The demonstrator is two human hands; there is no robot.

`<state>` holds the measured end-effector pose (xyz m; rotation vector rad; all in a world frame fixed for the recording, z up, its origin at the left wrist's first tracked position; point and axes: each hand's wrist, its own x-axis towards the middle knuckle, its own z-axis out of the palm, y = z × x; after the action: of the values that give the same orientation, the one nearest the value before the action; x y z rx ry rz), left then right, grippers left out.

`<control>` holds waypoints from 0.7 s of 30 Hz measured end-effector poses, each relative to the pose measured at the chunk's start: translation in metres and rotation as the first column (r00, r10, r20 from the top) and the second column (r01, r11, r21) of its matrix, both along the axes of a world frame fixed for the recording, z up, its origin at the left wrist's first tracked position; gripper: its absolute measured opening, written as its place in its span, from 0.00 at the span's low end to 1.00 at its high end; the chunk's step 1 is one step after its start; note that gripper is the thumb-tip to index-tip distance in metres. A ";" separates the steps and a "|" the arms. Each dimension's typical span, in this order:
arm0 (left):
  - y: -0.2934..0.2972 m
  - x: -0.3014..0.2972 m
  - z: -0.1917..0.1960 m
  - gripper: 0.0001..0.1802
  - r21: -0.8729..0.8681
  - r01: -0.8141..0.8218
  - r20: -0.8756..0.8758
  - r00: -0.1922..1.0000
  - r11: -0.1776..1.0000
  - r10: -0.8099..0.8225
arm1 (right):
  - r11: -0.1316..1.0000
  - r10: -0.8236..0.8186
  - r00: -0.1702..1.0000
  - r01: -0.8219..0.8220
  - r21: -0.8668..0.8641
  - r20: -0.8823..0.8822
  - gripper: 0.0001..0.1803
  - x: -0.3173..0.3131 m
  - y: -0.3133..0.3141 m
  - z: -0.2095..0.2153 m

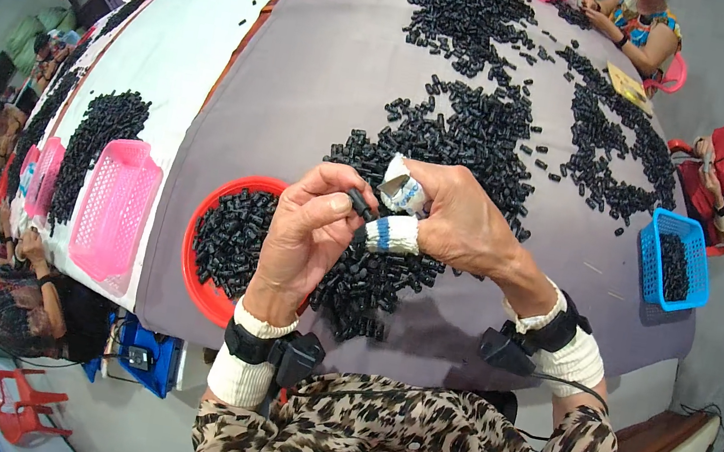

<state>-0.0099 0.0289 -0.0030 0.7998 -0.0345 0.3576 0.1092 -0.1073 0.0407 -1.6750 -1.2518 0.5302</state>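
While both hands are working over the grey table (331, 60), the left hand (308, 236) is pinching a small black tube (361, 204) and the right hand (458, 218), its fingers taped white, is closing around it. Just behind, a red tray (194, 280) is holding more tubes. Farther off, a blue basket (674, 261) is sitting.

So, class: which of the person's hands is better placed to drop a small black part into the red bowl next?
Probably the left. The left hand pinches a small black part and hangs at the red bowl, partly over it. The right hand, its fingers wrapped in tape, sits farther from it, over the loose black pile.
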 end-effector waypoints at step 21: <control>0.002 0.001 0.007 0.05 0.059 -0.081 -0.118 0.989 0.995 0.088 | 0.997 -0.056 0.998 0.055 0.052 0.026 0.13 0.000 0.003 0.002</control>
<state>-0.0089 0.0305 0.0038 0.8773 0.1038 0.3892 0.1091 -0.1040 0.0424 -1.6739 -1.2254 0.4388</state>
